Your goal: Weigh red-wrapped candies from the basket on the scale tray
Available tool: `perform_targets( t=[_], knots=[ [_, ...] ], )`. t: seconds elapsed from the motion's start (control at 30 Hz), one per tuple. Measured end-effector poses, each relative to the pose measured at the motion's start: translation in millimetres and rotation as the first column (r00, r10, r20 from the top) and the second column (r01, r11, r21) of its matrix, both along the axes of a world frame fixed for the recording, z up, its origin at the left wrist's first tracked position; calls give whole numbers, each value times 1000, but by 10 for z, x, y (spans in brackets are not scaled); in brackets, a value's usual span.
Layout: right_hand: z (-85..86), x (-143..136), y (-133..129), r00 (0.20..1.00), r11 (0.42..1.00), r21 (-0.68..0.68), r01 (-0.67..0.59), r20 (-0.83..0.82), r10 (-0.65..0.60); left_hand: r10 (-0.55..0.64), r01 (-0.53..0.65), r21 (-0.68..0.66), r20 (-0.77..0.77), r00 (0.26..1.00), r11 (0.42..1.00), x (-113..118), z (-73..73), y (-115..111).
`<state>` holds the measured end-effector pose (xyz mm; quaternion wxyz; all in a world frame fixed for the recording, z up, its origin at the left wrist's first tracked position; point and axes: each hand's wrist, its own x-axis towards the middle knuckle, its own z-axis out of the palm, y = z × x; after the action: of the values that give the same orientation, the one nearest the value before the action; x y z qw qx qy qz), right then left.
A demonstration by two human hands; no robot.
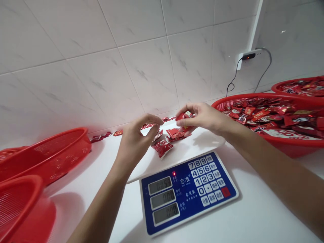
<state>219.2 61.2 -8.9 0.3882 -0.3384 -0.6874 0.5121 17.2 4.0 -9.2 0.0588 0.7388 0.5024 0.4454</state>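
Observation:
My right hand (196, 118) is closed around red-wrapped candy (187, 116) above the far right part of the white scale pan (136, 165). Over the pan's left half hovers my left hand (140, 135), its thumb and index finger curved with a gap between them; its other fingers are partly hidden. A dark red candy packet (162, 147) lies on the pan between both hands, with a few more red packets (175, 134) touching or close behind it. The blue scale panel (188, 192) faces me, with lit digits in its top display (160, 185).
At right stands a red basket (278, 143) heaped with wrapped candy, another filled basket (275, 88) behind it. Two red baskets (68, 148) (37, 202) are at left. Loose candies (101, 137) lie along the tiled wall (141, 67). A cable (270, 60) hangs from the socket strip.

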Motion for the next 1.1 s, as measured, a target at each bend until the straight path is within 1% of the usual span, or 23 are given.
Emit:
perform_targets(
  t=[0.03, 0.07, 0.13, 0.2, 0.27, 0.3, 0.37, 0.43, 0.5, 0.57, 0.63, 0.67, 0.77, 0.9, 0.97, 1.1],
  knots=[
    [-14, -33, -20, 998, 998, -25, -66, -25, 65, -70, 75, -76, 62, 996, 994, 9, 15, -11],
    [-29, -64, -40, 991, 990, -48, -129, -53, 127, -140, 159, -153, 124, 982, 975, 15, 30, -20],
    [-64, -113, -72, 971, 971, -80, -225, -103, 216, -239, 292, -263, 216, 947, 920, 10, 54, -28],
    [-92, -140, -89, 951, 952, -95, -292, -132, 279, -266, 335, -305, 246, 932, 891, -19, 62, -14],
    [-99, -149, -96, 935, 932, -118, -342, -141, 325, -258, 327, -317, 241, 936, 890, -62, 51, 19],
    [-92, -149, -98, 935, 929, -134, -344, -142, 325, -238, 305, -312, 235, 943, 900, -84, 41, 39],
    [-57, -140, -99, 957, 941, -189, -279, -129, 258, -168, 222, -254, 220, 961, 941, -121, 17, 78],
    [-10, -122, -94, 988, 960, -242, -143, -93, 124, -68, 97, -153, 186, 980, 983, -143, -3, 106],
    [29, -94, -77, 999, 969, -245, -14, -51, 2, 22, -15, -69, 95, 995, 997, -151, -12, 115],
    [45, -58, -52, 997, 978, -200, 52, -47, -63, 66, -68, -37, -38, 997, 997, -151, -9, 106],
    [41, -26, -31, 996, 986, -155, 57, -61, -68, 61, -67, -46, -122, 991, 997, -146, 5, 83],
    [36, -15, -24, 996, 989, -140, 47, -72, -57, 56, -63, -50, -123, 991, 997, -143, 16, 68],
    [29, -9, -31, 992, 993, -109, 40, -113, -52, 52, -53, -26, -26, 998, 998, -129, 56, 17],
    [56, -42, -73, 984, 994, -75, 81, -151, -92, 21, -23, 19, 109, 994, 1000, -102, 96, -37],
    [70, -55, -89, 984, 994, -64, 85, -152, -94, 13, -15, 21, 131, 991, 1000, -90, 102, -49],
    [79, -59, -105, 986, 996, -60, 73, -147, -81, 2, -3, 9, 128, 992, 1000, -76, 102, -55]
  ],
)
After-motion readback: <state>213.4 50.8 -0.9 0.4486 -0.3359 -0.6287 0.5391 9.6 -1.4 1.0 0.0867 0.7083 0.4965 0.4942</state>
